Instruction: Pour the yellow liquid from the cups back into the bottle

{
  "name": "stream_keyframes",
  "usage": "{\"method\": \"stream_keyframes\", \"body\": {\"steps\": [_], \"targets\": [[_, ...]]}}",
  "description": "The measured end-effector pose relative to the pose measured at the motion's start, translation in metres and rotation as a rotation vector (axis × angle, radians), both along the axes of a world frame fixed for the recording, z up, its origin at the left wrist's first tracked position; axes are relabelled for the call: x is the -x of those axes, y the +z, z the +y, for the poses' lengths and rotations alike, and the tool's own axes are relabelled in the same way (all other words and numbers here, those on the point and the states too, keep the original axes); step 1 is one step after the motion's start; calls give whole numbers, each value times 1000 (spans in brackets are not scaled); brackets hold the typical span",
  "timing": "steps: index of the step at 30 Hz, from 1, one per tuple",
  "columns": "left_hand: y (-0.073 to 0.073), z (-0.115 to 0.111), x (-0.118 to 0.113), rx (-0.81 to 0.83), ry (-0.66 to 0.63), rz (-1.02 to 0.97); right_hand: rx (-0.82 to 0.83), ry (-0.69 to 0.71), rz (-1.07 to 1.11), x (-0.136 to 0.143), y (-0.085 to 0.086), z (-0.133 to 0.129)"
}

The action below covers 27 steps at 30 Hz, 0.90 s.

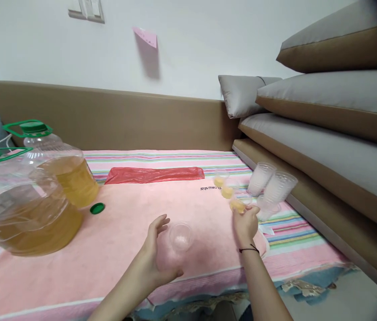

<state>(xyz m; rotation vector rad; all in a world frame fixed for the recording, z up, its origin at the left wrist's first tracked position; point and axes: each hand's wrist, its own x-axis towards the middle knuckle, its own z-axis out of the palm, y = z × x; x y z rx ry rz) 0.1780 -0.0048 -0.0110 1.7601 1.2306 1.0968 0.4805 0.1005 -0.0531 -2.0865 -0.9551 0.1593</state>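
Note:
My left hand (158,254) is open, thumb and fingers spread around the left side of an empty clear plastic cup (180,237), with a small gap between them. To the right, my right hand (246,222), with a dark cord on its wrist, has its fingers closed at a clear plastic cup of yellow liquid (237,206). Behind that stand two more cups, a middle cup (227,192) and a far cup (219,181), each with a little yellow liquid. Stacked clear cups (279,187) stand just right of my right hand.
Two large oil bottles (74,178) with green handles stand at left, the nearer one uncapped. A green cap (97,208) lies beside them on a pink towel (124,232). A red plastic bag (155,174) lies behind. Piled grey-brown cushions (329,133) rise at right.

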Motion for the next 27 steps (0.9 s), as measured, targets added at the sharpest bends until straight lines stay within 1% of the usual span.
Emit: {"method": "stream_keyframes", "body": {"steps": [2, 5, 9, 11, 17, 19, 22, 27], "targets": [[2, -1, -1, 27, -18, -1, -3, 6, 5, -1, 0, 0], [4, -1, -3, 41, 4, -28, -17, 15, 16, -1, 1, -1], [6, -2, -5, 55, 6, -18, -46, 20, 34, -1, 1, -2], [7, -2, -7, 69, 5, -1, -59, 20, 43, -1, 1, -3], [5, 0, -13, 127, 69, 105, -55, 35, 63, 1, 4, -6], [6, 0, -14, 137, 59, 142, -56, 44, 71, 2, 5, -9], [5, 1, -14, 108, 54, 167, -74, 64, 92, 5, 6, -17], [1, 4, -12, 82, 49, 159, -187, 105, 147, 13, 15, -34]]}}
